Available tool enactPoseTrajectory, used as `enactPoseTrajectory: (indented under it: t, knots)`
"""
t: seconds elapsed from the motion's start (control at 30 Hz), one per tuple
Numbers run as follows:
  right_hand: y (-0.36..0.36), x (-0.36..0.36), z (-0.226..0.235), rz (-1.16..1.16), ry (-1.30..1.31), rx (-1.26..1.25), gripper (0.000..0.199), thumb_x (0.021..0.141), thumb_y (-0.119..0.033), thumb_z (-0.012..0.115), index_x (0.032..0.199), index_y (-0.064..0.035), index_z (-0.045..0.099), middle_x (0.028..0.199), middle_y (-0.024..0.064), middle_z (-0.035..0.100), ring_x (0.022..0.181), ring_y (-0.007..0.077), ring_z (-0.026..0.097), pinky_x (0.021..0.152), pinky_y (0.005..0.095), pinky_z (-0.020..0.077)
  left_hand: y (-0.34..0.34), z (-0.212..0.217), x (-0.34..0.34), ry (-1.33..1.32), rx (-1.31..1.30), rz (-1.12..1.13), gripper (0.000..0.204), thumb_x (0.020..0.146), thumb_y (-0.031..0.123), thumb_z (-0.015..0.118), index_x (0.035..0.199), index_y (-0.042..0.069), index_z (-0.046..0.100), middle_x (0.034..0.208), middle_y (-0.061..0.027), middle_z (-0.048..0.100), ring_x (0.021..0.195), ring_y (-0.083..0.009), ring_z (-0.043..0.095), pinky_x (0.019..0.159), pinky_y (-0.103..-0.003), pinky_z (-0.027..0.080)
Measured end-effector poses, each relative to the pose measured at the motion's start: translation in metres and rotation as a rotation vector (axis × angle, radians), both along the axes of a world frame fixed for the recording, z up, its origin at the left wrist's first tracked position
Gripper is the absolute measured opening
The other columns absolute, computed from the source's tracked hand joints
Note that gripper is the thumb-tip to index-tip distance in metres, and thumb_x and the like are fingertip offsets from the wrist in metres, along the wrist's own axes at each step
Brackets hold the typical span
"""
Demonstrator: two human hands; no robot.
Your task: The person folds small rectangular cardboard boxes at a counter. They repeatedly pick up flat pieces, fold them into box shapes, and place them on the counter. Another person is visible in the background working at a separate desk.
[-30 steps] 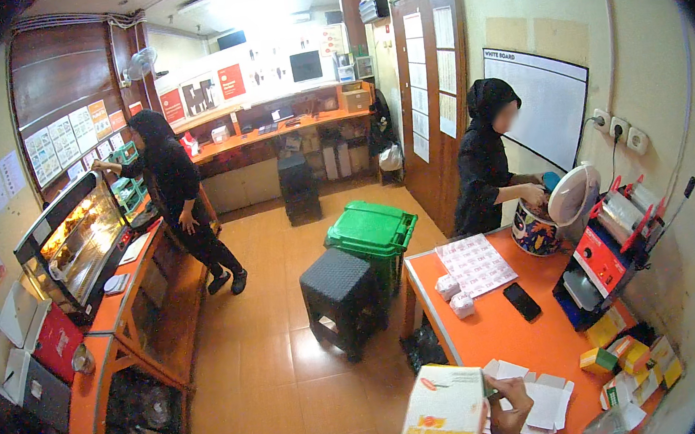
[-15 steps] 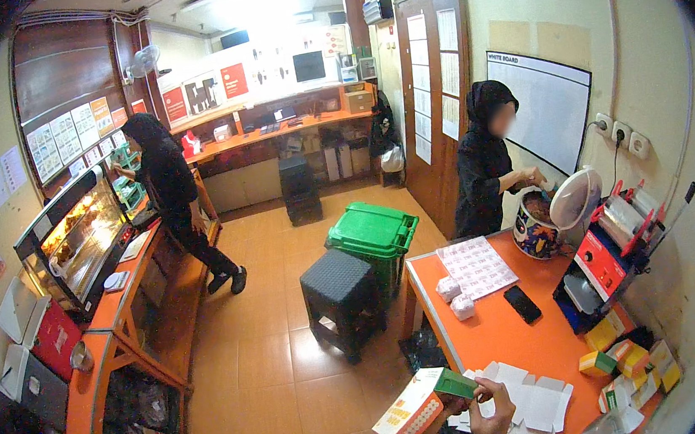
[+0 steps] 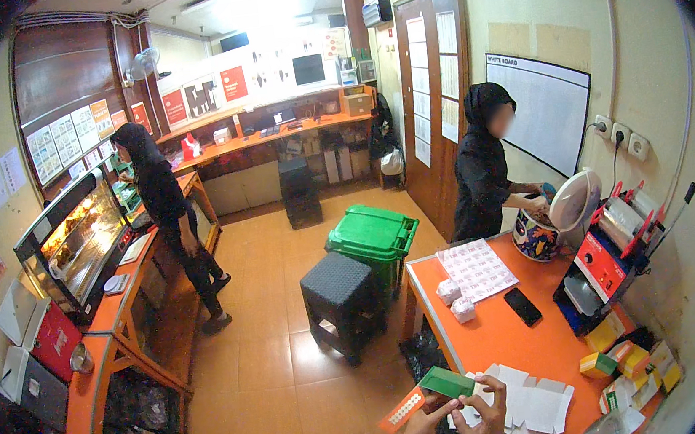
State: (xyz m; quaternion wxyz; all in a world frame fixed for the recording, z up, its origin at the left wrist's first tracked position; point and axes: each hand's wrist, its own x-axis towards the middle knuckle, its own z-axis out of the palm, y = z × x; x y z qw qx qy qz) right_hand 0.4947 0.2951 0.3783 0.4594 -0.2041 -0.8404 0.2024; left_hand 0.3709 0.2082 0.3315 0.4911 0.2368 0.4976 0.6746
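Note:
A small cardboard box (image 3: pixel 447 383) with green, orange and white sides is held in front of me, beside the near left edge of the orange table. My left hand (image 3: pixel 422 431) grips its orange side from below. My right hand (image 3: pixel 483 411) pinches the box at the lower corner of the green panel, thumb and fingers close together. Behind my right hand lie several flat white carton blanks (image 3: pixel 539 402) on the table. The underside of the box is hidden.
The orange table (image 3: pixel 495 328) bears a phone (image 3: pixel 523 306), patterned paper (image 3: pixel 480 269), a sealing machine (image 3: pixel 595 271) and folded boxes (image 3: pixel 634 360). A co-worker (image 3: pixel 478 169) reaches into a decorated pot (image 3: pixel 533 235); another (image 3: pixel 164 206) stands by a lit display case (image 3: pixel 83 236). A stool (image 3: pixel 340 290) and green bin (image 3: pixel 375 233) stand left.
The box has turned in my hands: its white printed face no longer shows and the green panel shows more. The far-left co-worker has shifted stance; the other's hands are lower at the pot.

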Motion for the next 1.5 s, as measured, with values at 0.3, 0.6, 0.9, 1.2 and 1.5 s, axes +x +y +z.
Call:
enactPoseTrajectory:
  t: [0.3,0.6,0.9,1.2,1.5]
  knots:
    - [0.021,0.013,-0.009,-0.001,0.042,-0.467,0.031,0.088,-0.023,0.066,0.110,-0.0016,0.065,0.100,0.0110,0.064,0.096,0.0230,0.061,0.089,0.0358,0.0473,-0.001,-0.013,-0.015,0.193,0.020,-0.150,0.038,0.096,0.021,0.069,0.126,-0.001,0.062,0.131,-0.0112,0.063,0.121,-0.0188,0.057,0.103,-0.037,0.047]
    - [0.045,0.036,-0.047,0.197,0.178,-1.236,0.045,0.097,-0.017,0.060,0.139,-0.0051,0.052,0.112,0.0126,0.067,0.097,0.0173,0.065,0.086,0.0307,0.0534,-0.024,-0.093,-0.049,0.359,0.127,-0.917,0.065,0.093,0.024,0.071,0.147,0.003,0.041,0.147,-0.0126,0.047,0.138,-0.0238,0.040,0.116,-0.043,0.033]
    - [0.026,0.000,-0.066,0.186,0.282,-0.964,0.036,0.086,0.008,0.064,0.121,0.0052,0.061,0.106,0.0136,0.069,0.096,0.0178,0.067,0.086,0.0290,0.0536,0.002,-0.022,-0.007,0.428,0.088,-0.024,0.065,0.098,0.038,0.063,0.148,0.004,0.039,0.136,-0.0130,0.057,0.127,-0.0282,0.053,0.107,-0.043,0.043]
    - [0.003,-0.010,-0.041,0.102,-0.108,-0.898,0.029,0.085,-0.005,0.069,0.113,-0.0053,0.061,0.098,0.0097,0.072,0.084,0.0175,0.068,0.072,0.0319,0.0542,-0.012,0.004,-0.053,0.474,0.185,-0.096,0.024,0.098,0.020,0.064,0.113,0.002,0.070,0.099,-0.0039,0.071,0.093,-0.0116,0.064,0.085,-0.029,0.052]
    - [-0.007,-0.010,-0.036,0.095,-0.005,-1.055,0.026,0.094,-0.023,0.069,0.107,-0.0001,0.069,0.093,0.0097,0.071,0.081,0.0141,0.066,0.069,0.0300,0.0563,0.012,0.032,-0.057,0.282,0.220,0.498,0.029,0.099,0.017,0.063,0.124,0.003,0.061,0.109,-0.0053,0.068,0.102,-0.0160,0.064,0.088,-0.032,0.054]
